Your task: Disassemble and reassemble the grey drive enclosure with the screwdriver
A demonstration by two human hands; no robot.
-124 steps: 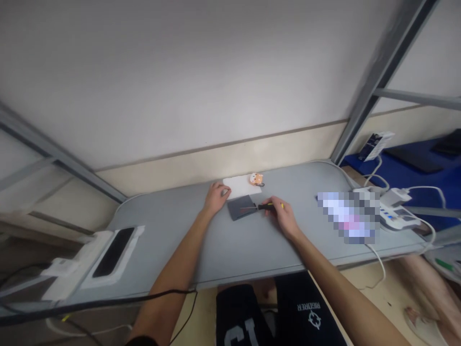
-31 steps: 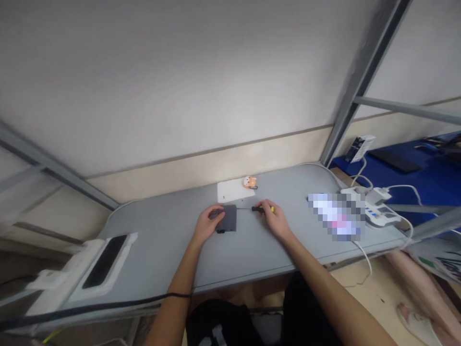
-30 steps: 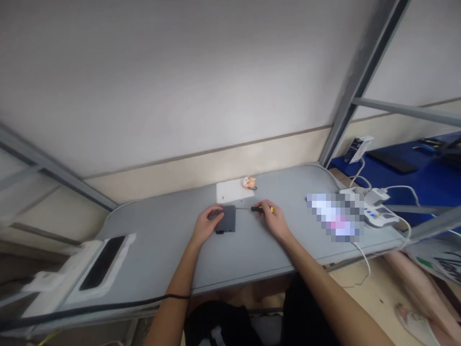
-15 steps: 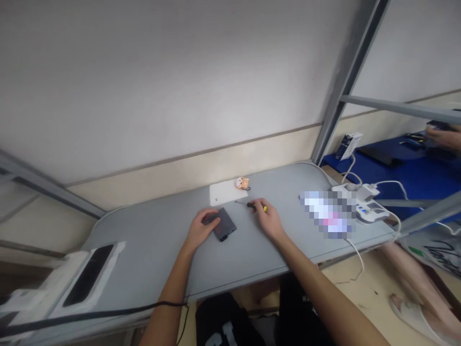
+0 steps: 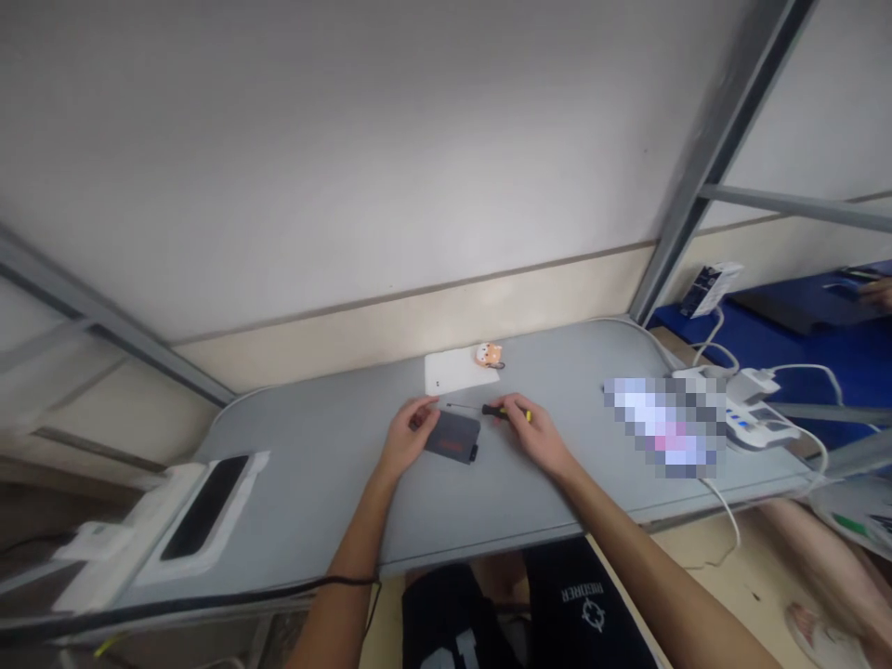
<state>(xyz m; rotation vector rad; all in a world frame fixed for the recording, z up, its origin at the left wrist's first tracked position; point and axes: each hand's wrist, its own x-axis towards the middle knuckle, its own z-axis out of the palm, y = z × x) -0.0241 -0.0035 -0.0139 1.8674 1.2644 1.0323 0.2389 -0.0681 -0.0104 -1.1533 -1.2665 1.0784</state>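
Note:
My left hand [image 5: 410, 432] grips the left end of a flat dark grey rectangular device [image 5: 452, 437], fingers closed on its edge. Faint reddish marks show on the device's face, and a small black part juts from its right corner. In my right hand [image 5: 533, 432] is a screwdriver [image 5: 496, 412] with a black and yellow handle. Its thin shaft points left, above the far edge of the device; whether the tip touches anything I cannot tell. Just beyond lies a white sheet [image 5: 452, 373] with small dark specks, and an orange and white animal-shaped trinket [image 5: 489, 354] rests on its right corner.
A blurred-out lit object [image 5: 659, 423] lies right on the grey table [image 5: 334, 465], beside a white power strip [image 5: 756, 423] with cables. A black-screened phone-like slab [image 5: 205, 506] is at left. Another person's hand [image 5: 879, 293] is over the blue table [image 5: 773, 344].
The device has turned so its long side lies more across the table, and my left hand has shifted to its left end. The screwdriver stays in my right hand. The view has swung slightly left.

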